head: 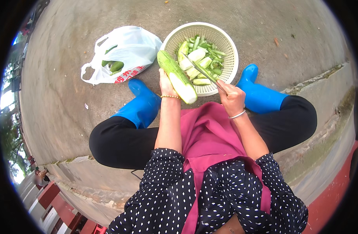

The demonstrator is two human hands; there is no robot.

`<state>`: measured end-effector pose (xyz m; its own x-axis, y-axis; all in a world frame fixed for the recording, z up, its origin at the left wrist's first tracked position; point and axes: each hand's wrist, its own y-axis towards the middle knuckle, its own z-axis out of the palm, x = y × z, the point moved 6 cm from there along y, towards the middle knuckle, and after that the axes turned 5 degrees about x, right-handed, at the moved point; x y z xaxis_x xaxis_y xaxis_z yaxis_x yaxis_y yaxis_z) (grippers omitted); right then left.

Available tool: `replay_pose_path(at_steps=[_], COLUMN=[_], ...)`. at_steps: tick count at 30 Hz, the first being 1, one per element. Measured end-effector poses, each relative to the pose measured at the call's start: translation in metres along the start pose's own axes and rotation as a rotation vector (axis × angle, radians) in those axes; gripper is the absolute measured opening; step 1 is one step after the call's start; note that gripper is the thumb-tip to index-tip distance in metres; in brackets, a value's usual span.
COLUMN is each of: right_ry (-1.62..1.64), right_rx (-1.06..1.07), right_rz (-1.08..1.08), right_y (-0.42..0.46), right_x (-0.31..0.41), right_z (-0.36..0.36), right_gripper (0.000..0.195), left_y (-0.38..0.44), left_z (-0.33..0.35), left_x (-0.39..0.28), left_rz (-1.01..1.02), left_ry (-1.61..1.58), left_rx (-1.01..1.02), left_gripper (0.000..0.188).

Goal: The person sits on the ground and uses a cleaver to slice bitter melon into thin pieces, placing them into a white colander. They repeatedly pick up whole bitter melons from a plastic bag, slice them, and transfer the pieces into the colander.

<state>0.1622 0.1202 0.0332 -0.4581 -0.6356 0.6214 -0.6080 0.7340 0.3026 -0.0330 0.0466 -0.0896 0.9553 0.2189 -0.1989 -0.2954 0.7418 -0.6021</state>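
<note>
A long green gourd (pixel 177 76), its lower end pared to pale flesh, lies tilted in my left hand (pixel 167 84), which grips it from the left. My right hand (pixel 231 98) is closed around the handle of a knife or peeler (pixel 200 68), whose blade points up and left over the basket. Beneath the blade stands a cream plastic basket (pixel 234 58) with perforated sides. Several peeled gourds (pixel 193 58) and green peel strips (pixel 217 63) lie in it. The gourd in my left hand overlaps the basket's left rim. My right fingers hide most of the tool's handle.
Left of the basket, a white plastic bag (pixel 132 44) with red writing holds several green gourds (pixel 117 66). My blue rubber boots (pixel 144 102) rest on the concrete ground either side of the basket. A concrete ledge (pixel 103 181) runs behind my legs. A person (pixel 42 178) is at the far left.
</note>
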Motion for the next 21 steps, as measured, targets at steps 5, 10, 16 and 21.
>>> replay_pose_path(at_steps=[5,10,16,21], right_ry=[0.135,0.103,0.046,-0.02], right_rx=[0.115,0.197,0.134,0.067], right_rz=[-0.31,-0.405,-0.38,-0.333], right_y=[0.012,0.006,0.007,0.009], right_x=[0.054,0.066,0.054,0.036], right_z=[-0.033,-0.026,-0.018,-0.011], right_gripper=[0.025,0.032,0.029,0.023], left_y=[-0.023,-0.021,-0.021,0.015], left_z=[0.016,0.021,0.023,-0.024], left_x=[-0.005,-0.005,-0.003,-0.007], left_rz=[0.148,0.128,0.205,0.153], left_ry=[0.293,0.3,0.306,0.256], left_rx=[-0.049,-0.104,0.012,0.063], left_gripper=[0.062,0.062,0.058,0.058])
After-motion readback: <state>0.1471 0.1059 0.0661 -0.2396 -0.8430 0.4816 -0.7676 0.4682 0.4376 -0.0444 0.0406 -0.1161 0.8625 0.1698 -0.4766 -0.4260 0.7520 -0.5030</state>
